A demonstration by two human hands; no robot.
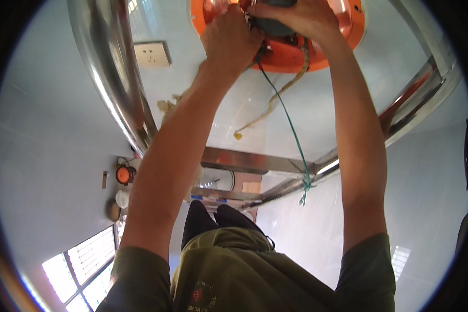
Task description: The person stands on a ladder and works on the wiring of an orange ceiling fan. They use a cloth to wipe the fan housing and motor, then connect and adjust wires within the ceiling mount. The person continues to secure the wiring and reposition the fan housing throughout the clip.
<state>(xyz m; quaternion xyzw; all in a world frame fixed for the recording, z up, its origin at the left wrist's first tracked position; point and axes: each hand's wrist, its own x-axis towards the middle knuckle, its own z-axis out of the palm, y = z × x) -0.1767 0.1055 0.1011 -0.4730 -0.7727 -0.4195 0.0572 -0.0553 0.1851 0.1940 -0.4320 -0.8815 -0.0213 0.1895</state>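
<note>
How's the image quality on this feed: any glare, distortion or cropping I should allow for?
Head view: the window at lower left is washed out; the metal tube carries bright streaks and looks bowed, probably by the fisheye lens; dark corners surround the picture, with colour fringing at lower left; the upper edge crops the orange round housing and the right hand.

Orange housing [285, 59]: glossy, smooth. Left tube [105, 62]: polished metal, mirror-like. Socket [152, 54]: smooth, looks plastic. Tan cord [271, 105]: rough-looking. Shirt [244, 275]: matt cloth.
</note>
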